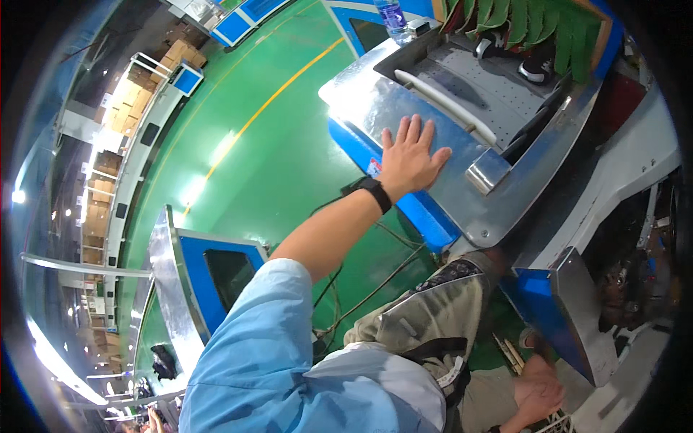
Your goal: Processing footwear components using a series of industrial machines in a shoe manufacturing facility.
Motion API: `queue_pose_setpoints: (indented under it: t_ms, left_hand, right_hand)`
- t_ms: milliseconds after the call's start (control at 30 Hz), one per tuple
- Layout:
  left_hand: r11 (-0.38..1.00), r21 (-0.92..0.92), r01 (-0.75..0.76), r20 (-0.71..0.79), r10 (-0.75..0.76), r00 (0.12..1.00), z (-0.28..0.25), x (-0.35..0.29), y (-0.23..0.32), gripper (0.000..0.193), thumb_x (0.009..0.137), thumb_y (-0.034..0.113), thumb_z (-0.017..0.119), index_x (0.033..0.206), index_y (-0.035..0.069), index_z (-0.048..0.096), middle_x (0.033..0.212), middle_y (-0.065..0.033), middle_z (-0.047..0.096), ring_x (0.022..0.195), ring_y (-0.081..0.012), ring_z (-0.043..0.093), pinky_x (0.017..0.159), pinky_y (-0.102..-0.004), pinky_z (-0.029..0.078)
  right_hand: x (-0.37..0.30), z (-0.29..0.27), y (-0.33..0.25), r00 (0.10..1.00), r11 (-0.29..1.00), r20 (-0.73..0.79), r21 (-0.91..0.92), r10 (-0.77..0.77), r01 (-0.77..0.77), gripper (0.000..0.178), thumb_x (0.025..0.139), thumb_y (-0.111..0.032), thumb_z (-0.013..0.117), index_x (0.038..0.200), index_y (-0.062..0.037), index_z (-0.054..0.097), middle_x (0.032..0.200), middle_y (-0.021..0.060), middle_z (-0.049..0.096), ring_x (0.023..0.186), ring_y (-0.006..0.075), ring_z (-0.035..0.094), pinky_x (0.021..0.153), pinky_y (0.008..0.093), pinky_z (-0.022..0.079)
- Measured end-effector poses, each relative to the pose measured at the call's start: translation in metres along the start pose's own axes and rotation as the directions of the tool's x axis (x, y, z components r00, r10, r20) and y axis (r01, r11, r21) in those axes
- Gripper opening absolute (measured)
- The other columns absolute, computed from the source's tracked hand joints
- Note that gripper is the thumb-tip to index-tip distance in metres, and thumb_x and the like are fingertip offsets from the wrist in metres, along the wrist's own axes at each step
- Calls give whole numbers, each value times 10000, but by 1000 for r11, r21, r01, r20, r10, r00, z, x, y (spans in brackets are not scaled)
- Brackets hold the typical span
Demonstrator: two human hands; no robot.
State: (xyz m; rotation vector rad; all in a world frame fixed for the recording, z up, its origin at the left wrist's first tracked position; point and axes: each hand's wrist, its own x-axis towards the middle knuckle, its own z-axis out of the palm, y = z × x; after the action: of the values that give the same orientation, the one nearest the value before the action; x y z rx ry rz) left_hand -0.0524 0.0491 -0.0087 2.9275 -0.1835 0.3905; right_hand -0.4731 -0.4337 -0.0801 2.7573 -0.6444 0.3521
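Note:
My left hand lies palm down on the shiny metal top of a blue-sided machine table, fingers and thumb spread, holding nothing. A black watch is on that wrist. Beside the fingers runs a recessed opening with a white rod along its edge, and a small raised metal block is to the right of the thumb. At the lower right, my right hand rests on my bent knee, its fingers lying over it; I see nothing in it.
A plastic bottle stands at the table's far edge. Green strip curtains hang over the opening, with dark shoes beneath. Cables cross the green floor by my legs. A blue metal-edged panel stands to the right; stacked cartons are far left.

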Motion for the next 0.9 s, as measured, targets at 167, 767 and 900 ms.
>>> queue_pose_setpoints:
  t_ms: [167, 767, 900]
  left_hand:
    - [996, -50, 80, 68, -76, 995, -6, 8, 18, 740, 957, 551, 480, 1510, 67, 394, 1599, -204, 307, 1509, -382, 220, 1176, -657, 144]
    - [-886, -359, 294, 253, 211, 944, -103, 169, 148, 621, 1051, 529, 233, 826, 49, 555, 729, -114, 610, 683, -243, 582, 580, -349, 466]
    - [-884, -424, 194, 348, 39, 937, -130, 183, 141, 589, 1051, 506, 241, 797, 61, 533, 690, -81, 568, 612, -227, 537, 559, -341, 445]
  right_hand:
    - [6, -2, -5, 957, 975, 194, -90, 215, -201, 427, 963, -242, 543, 1301, 12, 602, 1279, 209, 620, 1235, 358, 529, 1038, 485, 417]
    - [13, -256, -311, 122, -192, -180, 449, -976, -873, 545, 1029, -257, 590, 1507, -85, 392, 1336, 77, 562, 1083, 140, 608, 873, 269, 505]
    - [21, -264, -310, -37, -49, -180, 452, -983, -891, 443, 1053, -328, 547, 1420, -82, 522, 1235, 59, 637, 956, 125, 625, 786, 264, 516]
